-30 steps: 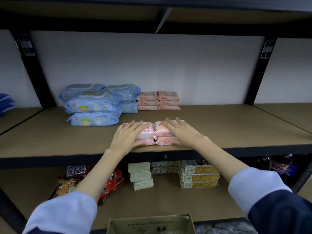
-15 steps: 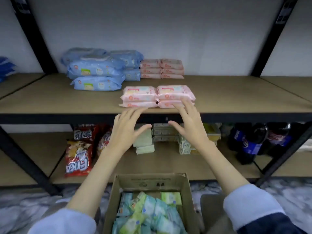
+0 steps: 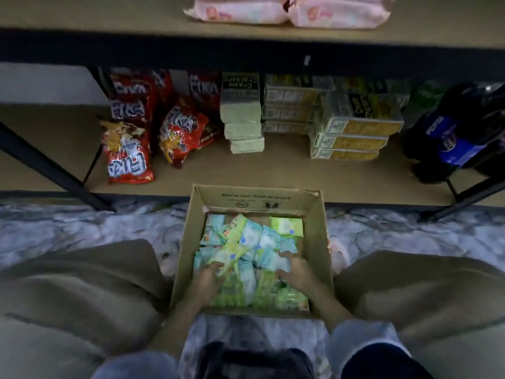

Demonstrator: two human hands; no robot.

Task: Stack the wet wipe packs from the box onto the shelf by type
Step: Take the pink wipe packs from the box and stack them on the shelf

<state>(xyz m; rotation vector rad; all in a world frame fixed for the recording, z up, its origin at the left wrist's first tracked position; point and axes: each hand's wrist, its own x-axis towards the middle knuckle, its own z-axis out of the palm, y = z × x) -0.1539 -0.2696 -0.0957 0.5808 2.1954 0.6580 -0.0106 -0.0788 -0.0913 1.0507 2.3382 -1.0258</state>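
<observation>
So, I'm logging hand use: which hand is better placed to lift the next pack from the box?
Probably the left hand: its fingers already touch a light green pack lying on top of the pile in the cardboard box. The right hand rests on teal packs, so it is close too.

Marbled floor (image 3: 82, 231) – cardboard box (image 3: 188, 242); shelf (image 3: 109, 20) – pink packs (image 3: 289, 12).

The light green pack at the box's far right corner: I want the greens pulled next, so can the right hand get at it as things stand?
Probably yes. The light green pack lies on top of the pile, uncovered, and the right hand is already inside the open cardboard box, with only loose packs between them.
</observation>
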